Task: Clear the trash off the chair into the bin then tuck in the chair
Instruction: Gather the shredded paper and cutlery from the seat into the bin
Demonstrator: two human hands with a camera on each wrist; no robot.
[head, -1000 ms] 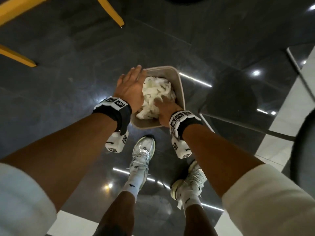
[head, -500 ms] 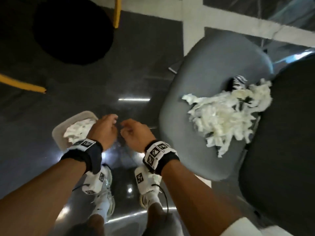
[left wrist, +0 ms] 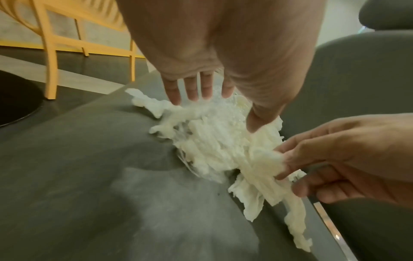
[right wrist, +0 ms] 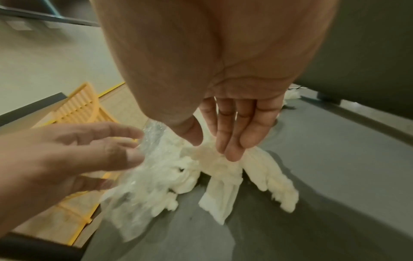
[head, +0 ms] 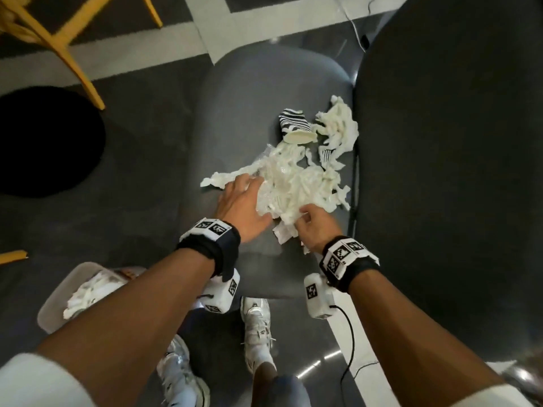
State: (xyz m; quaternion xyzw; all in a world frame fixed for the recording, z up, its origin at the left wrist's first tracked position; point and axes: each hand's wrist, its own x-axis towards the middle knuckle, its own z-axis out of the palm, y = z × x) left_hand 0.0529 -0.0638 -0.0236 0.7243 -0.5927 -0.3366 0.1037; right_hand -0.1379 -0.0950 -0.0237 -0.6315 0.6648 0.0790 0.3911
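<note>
Both hands flank the heap of shredded white paper and clear plastic wrap (head: 296, 183) on the grey padded chair seat (head: 249, 113): left hand (head: 241, 204) splayed, grasping nothing; right hand (head: 316, 227) pinching strips, gathering a load for the pale bin (head: 55, 301) at the left.

The left forearm covers part of the bin (head: 55, 301) and the shredded paper (head: 85, 292) in it. The striped wrapper (head: 293, 121) is half buried under white scraps (head: 296, 183), its print too small to read. In the left wrist view the left hand (left wrist: 212, 53) hides the far pile, and motion blur smears the clear plastic (right wrist: 143, 169).
</note>
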